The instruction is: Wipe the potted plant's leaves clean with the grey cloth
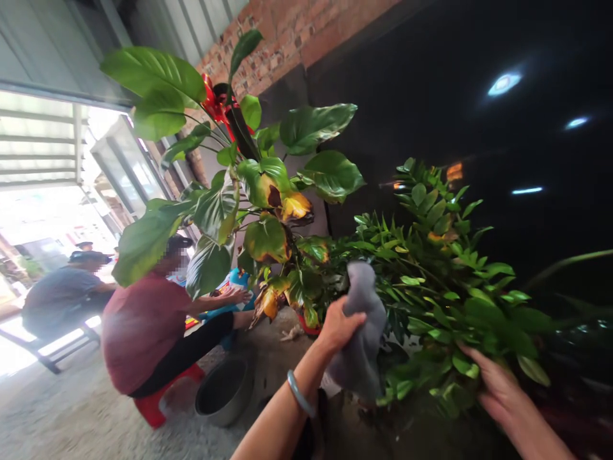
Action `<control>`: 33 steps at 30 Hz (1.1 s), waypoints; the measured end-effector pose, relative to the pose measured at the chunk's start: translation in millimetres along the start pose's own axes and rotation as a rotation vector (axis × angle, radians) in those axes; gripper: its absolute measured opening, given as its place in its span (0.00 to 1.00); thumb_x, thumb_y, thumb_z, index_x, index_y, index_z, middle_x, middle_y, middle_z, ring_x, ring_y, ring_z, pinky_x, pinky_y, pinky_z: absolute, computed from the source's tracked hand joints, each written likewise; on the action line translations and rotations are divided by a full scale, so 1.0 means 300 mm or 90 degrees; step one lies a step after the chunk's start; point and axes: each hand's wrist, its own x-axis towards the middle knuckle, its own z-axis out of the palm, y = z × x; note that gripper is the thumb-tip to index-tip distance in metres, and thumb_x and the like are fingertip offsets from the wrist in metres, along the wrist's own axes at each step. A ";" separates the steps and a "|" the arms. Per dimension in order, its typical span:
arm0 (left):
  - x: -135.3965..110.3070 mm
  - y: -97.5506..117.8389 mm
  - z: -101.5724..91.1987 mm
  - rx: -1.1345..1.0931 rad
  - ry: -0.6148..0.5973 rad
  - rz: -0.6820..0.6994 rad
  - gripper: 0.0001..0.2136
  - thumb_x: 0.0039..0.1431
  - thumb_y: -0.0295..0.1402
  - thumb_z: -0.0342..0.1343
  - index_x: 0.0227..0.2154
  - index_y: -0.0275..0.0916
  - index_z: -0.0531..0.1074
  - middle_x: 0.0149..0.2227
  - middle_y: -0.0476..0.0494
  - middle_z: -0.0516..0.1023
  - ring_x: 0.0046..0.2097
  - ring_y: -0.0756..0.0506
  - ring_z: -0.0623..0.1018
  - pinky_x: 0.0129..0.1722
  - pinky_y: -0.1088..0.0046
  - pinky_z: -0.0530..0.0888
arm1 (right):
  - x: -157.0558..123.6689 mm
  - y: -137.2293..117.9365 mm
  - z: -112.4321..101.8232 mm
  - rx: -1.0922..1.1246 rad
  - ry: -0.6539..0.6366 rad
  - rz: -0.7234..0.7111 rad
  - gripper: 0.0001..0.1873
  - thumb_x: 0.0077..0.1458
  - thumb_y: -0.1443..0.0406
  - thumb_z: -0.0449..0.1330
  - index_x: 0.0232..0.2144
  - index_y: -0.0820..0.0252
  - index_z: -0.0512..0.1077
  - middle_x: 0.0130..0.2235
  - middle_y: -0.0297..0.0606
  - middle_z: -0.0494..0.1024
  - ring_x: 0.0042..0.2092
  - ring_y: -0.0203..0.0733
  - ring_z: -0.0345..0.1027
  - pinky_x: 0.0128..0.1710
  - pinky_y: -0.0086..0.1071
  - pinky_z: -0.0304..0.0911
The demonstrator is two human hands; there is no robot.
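My left hand (341,327) grips a soft grey cloth (366,319), which hangs down in loose folds. The cloth is slightly blurred and sits beside the dark green foliage of a bushy potted plant (431,275) with small glossy leaves. Low on the right side of this plant, my right hand (498,390) has its fingers in among the leaves, around a leafy branch (462,367). Leaves partly cover those fingertips. Left of the cloth stands a tall plant (268,236) with big leaves, some yellow and brown at the edges, and a red ribbon (214,102) near its top.
A person in a red shirt (143,326) sits on a red plastic stool (153,402) at the left, beside a dark basin (223,390) on the concrete floor. Another person (62,294) sits farther back. A shiny black panel (431,96) rises behind the plants.
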 end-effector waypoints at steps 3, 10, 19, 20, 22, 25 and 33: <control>-0.079 -0.058 -0.016 0.079 -0.225 -0.108 0.12 0.33 0.26 0.61 0.27 0.36 0.78 0.23 0.53 0.73 0.28 0.49 0.69 0.30 0.74 0.67 | 0.003 -0.008 -0.016 -0.009 0.015 0.018 0.15 0.24 0.70 0.69 0.21 0.57 0.71 0.20 0.41 0.78 0.37 0.60 0.78 0.33 0.42 0.75; -0.030 0.077 -0.006 -0.045 -0.068 0.068 0.16 0.37 0.33 0.62 0.34 0.36 0.78 0.28 0.51 0.74 0.31 0.48 0.70 0.34 0.74 0.68 | -0.008 -0.021 -0.016 -0.029 -0.002 0.027 0.16 0.24 0.68 0.69 0.23 0.57 0.72 0.20 0.41 0.78 0.39 0.61 0.78 0.32 0.43 0.75; -0.081 -0.046 0.023 0.084 -0.286 -0.125 0.11 0.33 0.26 0.61 0.26 0.39 0.79 0.23 0.53 0.74 0.29 0.47 0.70 0.29 0.74 0.66 | 0.022 0.003 -0.029 -0.007 0.023 0.016 0.12 0.26 0.69 0.67 0.20 0.57 0.71 0.22 0.41 0.80 0.33 0.57 0.78 0.31 0.41 0.74; -0.103 -0.042 0.006 0.096 -0.320 -0.131 0.11 0.33 0.26 0.61 0.26 0.39 0.79 0.23 0.53 0.74 0.29 0.48 0.70 0.29 0.74 0.66 | 0.025 0.003 -0.035 -0.010 0.026 0.020 0.11 0.27 0.68 0.67 0.20 0.57 0.72 0.22 0.41 0.80 0.31 0.55 0.78 0.28 0.40 0.74; -0.120 -0.007 -0.024 0.078 -0.319 -0.117 0.12 0.32 0.27 0.63 0.26 0.38 0.80 0.23 0.54 0.74 0.28 0.49 0.70 0.29 0.75 0.66 | 0.026 0.000 -0.040 -0.010 0.022 0.024 0.11 0.28 0.68 0.66 0.21 0.57 0.73 0.21 0.39 0.79 0.26 0.51 0.76 0.24 0.38 0.72; -0.075 0.070 -0.035 -0.073 -0.197 -0.074 0.15 0.33 0.30 0.64 0.30 0.36 0.79 0.24 0.52 0.75 0.27 0.49 0.71 0.30 0.74 0.69 | 0.019 -0.006 -0.032 -0.008 0.005 0.022 0.14 0.26 0.68 0.69 0.23 0.58 0.74 0.19 0.37 0.79 0.23 0.49 0.75 0.22 0.36 0.71; -0.035 -0.008 0.022 -0.003 -0.087 -0.088 0.09 0.34 0.26 0.60 0.25 0.37 0.76 0.22 0.52 0.74 0.27 0.49 0.69 0.29 0.75 0.67 | 0.036 0.020 -0.028 -0.037 0.009 -0.015 0.18 0.24 0.67 0.70 0.24 0.57 0.72 0.22 0.40 0.80 0.37 0.59 0.78 0.33 0.43 0.75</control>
